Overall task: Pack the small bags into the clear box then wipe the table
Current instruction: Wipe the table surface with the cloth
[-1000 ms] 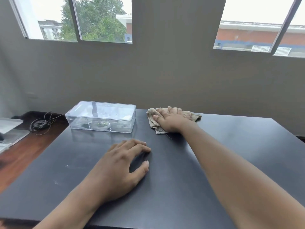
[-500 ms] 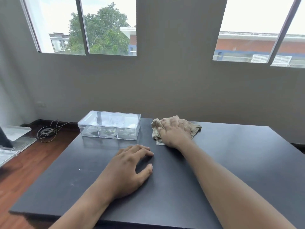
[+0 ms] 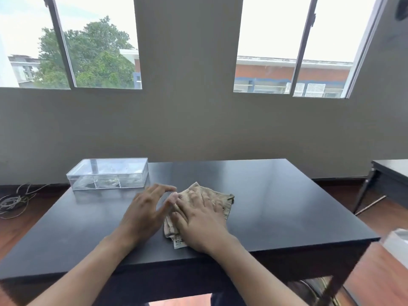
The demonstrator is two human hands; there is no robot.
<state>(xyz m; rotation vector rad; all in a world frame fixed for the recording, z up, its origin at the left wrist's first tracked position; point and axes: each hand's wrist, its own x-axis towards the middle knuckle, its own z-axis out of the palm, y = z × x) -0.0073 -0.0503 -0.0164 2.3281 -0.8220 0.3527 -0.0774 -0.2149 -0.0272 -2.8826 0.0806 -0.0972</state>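
Observation:
The clear box [image 3: 108, 173] stands lidded at the far left of the black table [image 3: 276, 195]; pale small bags show faintly through its walls. A crumpled beige cloth [image 3: 223, 198] lies in the middle of the table. My right hand [image 3: 198, 219] presses flat on the cloth with fingers spread. My left hand [image 3: 145, 210] rests on the table just left of the cloth, fingers relaxed and slightly blurred, thumb tip close to the cloth's edge.
A grey wall with two windows rises behind the table. A second dark table [image 3: 390, 173] stands at the right. Coiled cables [image 3: 13, 200] lie on the wooden floor at the left. A white object [image 3: 397, 241] sits at the right edge.
My right hand has dragged the cloth from the far side of the table toward me. The camera has tilted up and pulled back; the left hand now sits beside the cloth.

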